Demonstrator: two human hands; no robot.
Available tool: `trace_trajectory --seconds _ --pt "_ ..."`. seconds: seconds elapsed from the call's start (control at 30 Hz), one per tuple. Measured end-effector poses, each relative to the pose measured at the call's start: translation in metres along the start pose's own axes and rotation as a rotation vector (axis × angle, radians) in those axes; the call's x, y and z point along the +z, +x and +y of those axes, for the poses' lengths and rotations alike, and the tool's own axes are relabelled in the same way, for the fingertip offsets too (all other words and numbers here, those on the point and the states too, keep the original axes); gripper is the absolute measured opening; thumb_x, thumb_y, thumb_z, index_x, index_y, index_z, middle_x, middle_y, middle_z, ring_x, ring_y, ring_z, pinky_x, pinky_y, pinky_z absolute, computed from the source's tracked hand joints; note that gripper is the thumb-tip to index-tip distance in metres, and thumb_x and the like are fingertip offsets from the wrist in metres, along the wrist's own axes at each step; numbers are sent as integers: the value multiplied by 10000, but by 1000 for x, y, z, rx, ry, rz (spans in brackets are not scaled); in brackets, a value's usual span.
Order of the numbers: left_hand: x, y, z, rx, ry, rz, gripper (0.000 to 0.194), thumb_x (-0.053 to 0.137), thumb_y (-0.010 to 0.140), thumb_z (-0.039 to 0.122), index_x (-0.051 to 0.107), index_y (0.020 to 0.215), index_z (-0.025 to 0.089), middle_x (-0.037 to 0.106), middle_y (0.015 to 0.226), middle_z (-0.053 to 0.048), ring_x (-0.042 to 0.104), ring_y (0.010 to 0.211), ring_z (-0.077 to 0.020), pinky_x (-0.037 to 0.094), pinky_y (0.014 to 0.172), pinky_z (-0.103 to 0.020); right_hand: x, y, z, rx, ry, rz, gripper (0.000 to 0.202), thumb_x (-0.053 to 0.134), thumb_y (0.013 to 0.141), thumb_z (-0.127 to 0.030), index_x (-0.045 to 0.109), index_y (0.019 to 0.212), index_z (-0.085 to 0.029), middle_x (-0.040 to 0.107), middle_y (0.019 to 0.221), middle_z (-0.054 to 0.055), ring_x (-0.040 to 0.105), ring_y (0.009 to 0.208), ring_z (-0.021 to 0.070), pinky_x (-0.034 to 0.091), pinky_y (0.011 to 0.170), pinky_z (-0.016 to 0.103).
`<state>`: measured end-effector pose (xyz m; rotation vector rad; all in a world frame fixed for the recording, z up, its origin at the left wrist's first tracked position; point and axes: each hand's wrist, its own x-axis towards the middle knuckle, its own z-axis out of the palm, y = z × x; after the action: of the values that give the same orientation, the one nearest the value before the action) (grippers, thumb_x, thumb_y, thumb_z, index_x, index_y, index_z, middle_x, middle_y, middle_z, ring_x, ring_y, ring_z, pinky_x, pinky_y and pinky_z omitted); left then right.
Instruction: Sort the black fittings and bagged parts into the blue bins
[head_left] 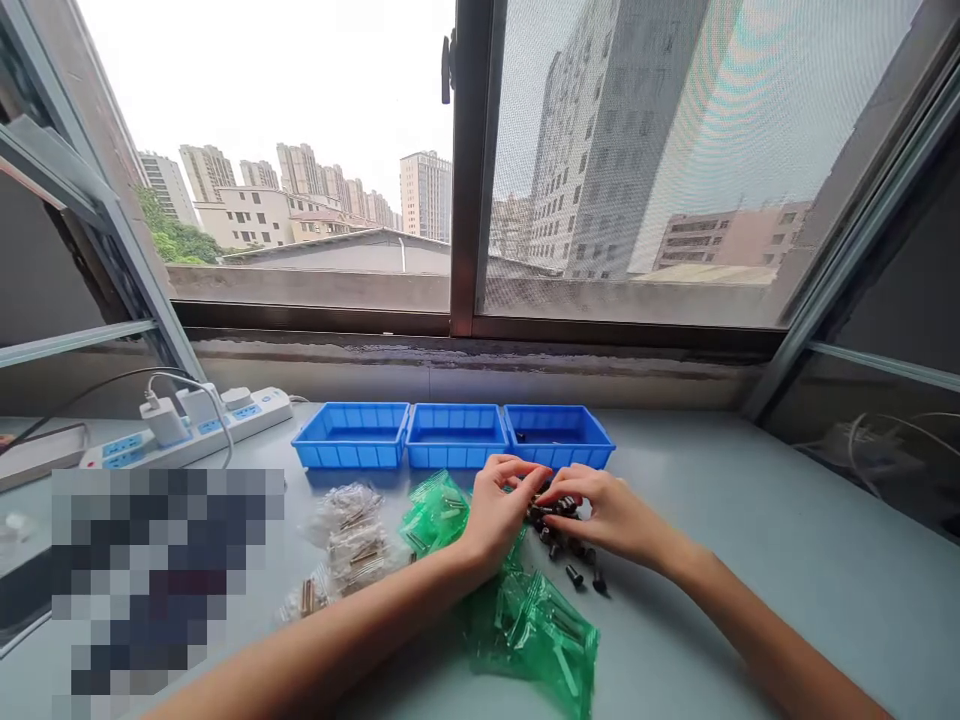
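My left hand (504,502) is closed in a pinch, its fingertips meeting those of my right hand; whatever they hold is hidden. Beside it, my right hand (606,508) curls thumb and fingers around some black screws (564,506) above a loose pile. A few more, such as one black screw (574,577), lie apart on the table. Under and in front of my left wrist are green plastic bags (551,640) with small parts inside. Another green bag (436,512) lies just beyond my left forearm.
Three blue bins stand in a row at the back: left bin (351,455), middle bin (457,456) and right bin (562,455), which has a few dark pieces inside. Clear bags (358,545) of metal pins lie left. A white power strip (255,415) with cables is further left.
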<state>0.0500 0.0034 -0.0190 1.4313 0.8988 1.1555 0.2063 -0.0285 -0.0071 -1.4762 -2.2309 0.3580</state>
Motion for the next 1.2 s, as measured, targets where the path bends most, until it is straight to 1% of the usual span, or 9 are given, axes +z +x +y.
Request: trace_trajectory --seconds 0.13,0.33,0.43,0.53,0.67,0.8,0.93,1.03,1.2 --pt "-1 0 0 -7 19 -5 328 620 705 472 731 738 165 538 892 -54 493 681 -112 399 563 -228 2 1 0 33 -25 4 141 592 806 -331 711 858 -274 672 886 21 590 873 194 470 709 293" --pt "0 -1 4 -30 28 -16 388 585 720 518 723 715 155 532 876 -51 486 666 -108 387 544 -224 7 2 2 -47 -83 22 159 550 847 -318 702 884 -289 670 890 18 582 887 198 495 695 304" --pt "2 -1 4 -33 9 0 352 621 695 495 719 701 157 534 876 -41 469 620 -88 386 533 -221 8 1 4 -93 -98 28 163 550 850 -282 700 911 -297 669 889 18 587 878 201 509 693 309" --pt "2 -1 2 -47 -2 2 278 683 652 432 713 705 160 537 890 -30 446 583 -66 385 520 -216 8 1 5 -135 -124 37 177 549 849 -246 702 916 -301 674 909 22 591 857 202 517 693 311" --pt "2 -2 0 -55 -8 -8 241 700 645 395 710 686 158 536 886 -28 439 585 -63 391 521 -213 8 1 3 -122 -167 36 176 558 837 -204 700 900 -287 680 900 22 594 844 206 521 676 305" --pt "2 -2 0 -34 -1 -6 250 660 695 406 720 683 164 543 870 -36 476 627 -87 414 563 -227 7 2 -1 -115 -145 17 172 551 840 -189 679 917 -273 677 967 20 591 863 202 520 703 309" --pt "2 -1 2 -12 8 -9 298 603 748 432 738 720 168 542 874 -49 511 665 -108 428 601 -243 5 2 -1 -95 -127 -6 111 567 838 -224 664 886 -248 671 948 30 581 895 206 509 744 323" --pt "1 -1 3 -10 17 -7 311 600 747 450 746 738 175 548 853 -50 517 670 -117 427 600 -245 5 3 2 -74 -79 -10 88 581 832 -252 663 863 -244 673 941 30 575 926 207 494 774 329" --pt "2 -1 6 -23 -1 -6 372 587 734 516 743 699 181 557 795 -47 514 659 -122 412 567 -233 6 4 8 -65 15 -7 76 619 806 -265 676 849 -237 686 892 24 576 895 198 476 779 328"
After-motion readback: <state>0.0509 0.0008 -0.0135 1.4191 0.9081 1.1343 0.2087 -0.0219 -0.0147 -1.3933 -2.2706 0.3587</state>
